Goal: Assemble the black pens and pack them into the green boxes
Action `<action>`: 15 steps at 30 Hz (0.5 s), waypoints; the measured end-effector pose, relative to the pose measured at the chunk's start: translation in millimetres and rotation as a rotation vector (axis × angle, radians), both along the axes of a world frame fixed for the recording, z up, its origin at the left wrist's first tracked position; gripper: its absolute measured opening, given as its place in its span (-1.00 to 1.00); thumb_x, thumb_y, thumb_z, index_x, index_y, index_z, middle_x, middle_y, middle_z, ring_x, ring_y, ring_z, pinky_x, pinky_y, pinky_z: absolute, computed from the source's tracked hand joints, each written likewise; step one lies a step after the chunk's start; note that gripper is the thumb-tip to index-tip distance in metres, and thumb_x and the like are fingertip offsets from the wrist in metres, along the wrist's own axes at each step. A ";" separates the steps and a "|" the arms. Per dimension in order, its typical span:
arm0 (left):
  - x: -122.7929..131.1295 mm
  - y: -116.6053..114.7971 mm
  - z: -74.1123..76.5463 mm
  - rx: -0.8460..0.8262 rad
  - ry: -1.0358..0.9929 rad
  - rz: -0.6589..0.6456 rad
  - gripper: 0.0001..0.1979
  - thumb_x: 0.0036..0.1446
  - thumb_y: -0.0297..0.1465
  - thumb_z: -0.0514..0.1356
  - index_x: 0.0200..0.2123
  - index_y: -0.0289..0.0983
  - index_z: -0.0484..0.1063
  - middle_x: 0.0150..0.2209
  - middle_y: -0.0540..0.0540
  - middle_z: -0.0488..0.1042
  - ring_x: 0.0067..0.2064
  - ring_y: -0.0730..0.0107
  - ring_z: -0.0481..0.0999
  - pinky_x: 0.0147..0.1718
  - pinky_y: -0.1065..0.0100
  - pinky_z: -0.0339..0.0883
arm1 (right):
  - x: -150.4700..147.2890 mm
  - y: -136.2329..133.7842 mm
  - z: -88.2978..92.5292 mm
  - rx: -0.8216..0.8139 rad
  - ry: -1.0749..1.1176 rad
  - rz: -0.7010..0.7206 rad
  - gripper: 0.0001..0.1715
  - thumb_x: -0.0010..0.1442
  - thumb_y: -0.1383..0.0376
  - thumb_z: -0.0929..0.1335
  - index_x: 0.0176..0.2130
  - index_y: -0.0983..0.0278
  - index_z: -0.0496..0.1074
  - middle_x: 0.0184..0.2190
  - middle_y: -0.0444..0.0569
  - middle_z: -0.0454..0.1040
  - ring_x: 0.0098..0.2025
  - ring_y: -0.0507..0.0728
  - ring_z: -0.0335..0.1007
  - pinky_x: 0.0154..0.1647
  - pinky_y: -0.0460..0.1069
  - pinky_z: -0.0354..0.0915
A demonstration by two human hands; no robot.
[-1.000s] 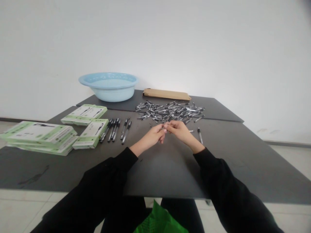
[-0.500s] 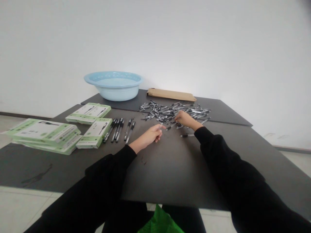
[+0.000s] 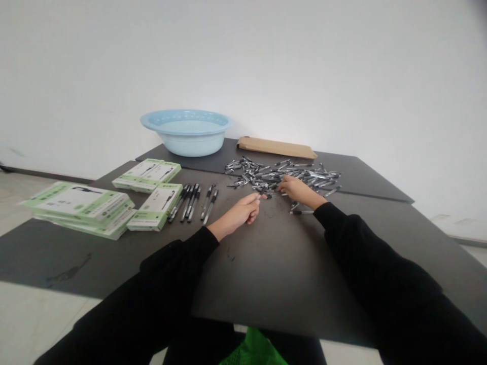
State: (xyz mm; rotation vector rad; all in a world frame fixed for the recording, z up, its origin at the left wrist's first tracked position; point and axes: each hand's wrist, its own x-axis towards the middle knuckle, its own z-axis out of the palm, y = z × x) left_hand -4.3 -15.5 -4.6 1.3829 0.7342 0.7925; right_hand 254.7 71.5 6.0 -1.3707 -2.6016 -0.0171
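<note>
My left hand (image 3: 243, 210) is closed at the near edge of a loose heap of pens (image 3: 262, 175), with a pen (image 3: 262, 192) between its thumb and index finger. Fingers pinched together, my right hand (image 3: 297, 190) reaches into the front of the same heap and grips a pen there, mostly covered by the fingertips. The pens are clear-barrelled with black grips and caps. Left of my left hand, several pens (image 3: 193, 203) lie side by side in small groups. A single pen (image 3: 301, 212) rests below my right wrist.
Green-and-white pen boxes (image 3: 154, 208) stand at the left, some in a stack (image 3: 81, 203). At the back are a light blue basin (image 3: 194, 142) and a flat brown cardboard piece (image 3: 276, 147). The dark table (image 3: 266, 274) has a raised seam behind the heap.
The view has turned slightly left, so the scene sits further right. My left fingers have closed on the pen and moved a little forward. My right hand stays at the heap.
</note>
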 end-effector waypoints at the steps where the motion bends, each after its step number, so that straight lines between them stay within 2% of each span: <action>1: -0.6 0.5 0.1 0.007 0.001 0.007 -0.63 0.29 -0.24 0.04 0.07 -0.31 0.27 -0.57 0.15 0.13 -0.62 0.57 0.13 -0.61 0.49 0.02 | 0.6 -5.6 4.4 -0.005 0.053 -0.019 -0.70 0.22 0.47 0.24 -0.25 0.36 0.56 -0.20 0.15 0.48 -0.15 0.16 0.39 -0.05 -0.02 0.24; 3: -1.6 1.5 -0.3 0.039 0.004 0.024 -0.63 0.30 -0.25 0.04 0.09 -0.29 0.26 -0.53 0.12 0.17 -0.56 0.56 0.20 -0.56 0.49 0.08 | 1.7 -20.1 17.0 -0.026 0.214 -0.101 -0.74 0.22 0.46 0.24 -0.24 0.35 0.51 -0.21 0.14 0.51 -0.17 0.15 0.40 -0.04 0.00 0.25; 5: -1.9 1.8 -1.4 0.092 0.017 0.028 -0.68 0.29 -0.27 0.05 0.04 -0.29 0.30 -0.49 0.09 0.21 -0.51 0.55 0.24 -0.49 0.48 0.13 | 0.3 -39.4 33.3 -0.063 0.445 -0.198 -0.82 0.22 0.41 0.25 -0.24 0.30 0.44 -0.30 0.05 0.52 -0.26 0.13 0.39 -0.10 0.01 0.28; 8: 0.2 -1.0 -3.1 0.162 0.051 -0.016 -0.75 0.28 -0.27 0.05 -0.07 -0.28 0.34 -0.47 0.06 0.24 -0.46 0.52 0.26 -0.42 0.45 0.18 | -10.9 -74.3 57.6 -0.164 0.988 -0.113 -0.92 0.27 0.25 0.25 -0.27 0.21 0.28 -0.39 -0.08 0.45 -0.43 0.06 0.32 -0.28 -0.02 0.32; 10: 3.1 -5.6 -3.7 0.179 0.055 -0.078 -0.76 0.27 -0.26 0.06 -0.10 -0.28 0.33 -0.45 0.06 0.25 -0.44 0.51 0.28 -0.39 0.43 0.19 | -23.0 -96.9 69.0 -0.288 1.301 -0.027 -0.83 0.24 0.16 0.29 -0.29 0.18 0.22 -0.44 -0.14 0.37 -0.48 0.04 0.26 -0.37 -0.03 0.32; 12: 6.3 -11.1 -3.4 0.187 0.052 -0.155 -0.76 0.27 -0.24 0.06 -0.10 -0.27 0.32 -0.44 0.06 0.25 -0.43 0.50 0.28 -0.38 0.41 0.20 | -34.6 -114.9 74.5 -0.379 1.465 0.001 -0.77 0.21 0.11 0.32 -0.31 0.17 0.20 -0.47 -0.16 0.31 -0.51 0.03 0.20 -0.41 -0.04 0.32; 15: 9.4 -17.7 -1.9 0.210 0.075 -0.224 -0.73 0.27 -0.22 0.06 -0.09 -0.27 0.33 -0.45 0.05 0.26 -0.42 0.48 0.28 -0.34 0.40 0.22 | -44.3 -130.4 74.8 -0.382 1.561 -0.011 -0.72 0.22 0.05 0.31 -0.34 0.16 0.21 -0.51 -0.18 0.24 -0.55 0.03 0.14 -0.45 -0.04 0.31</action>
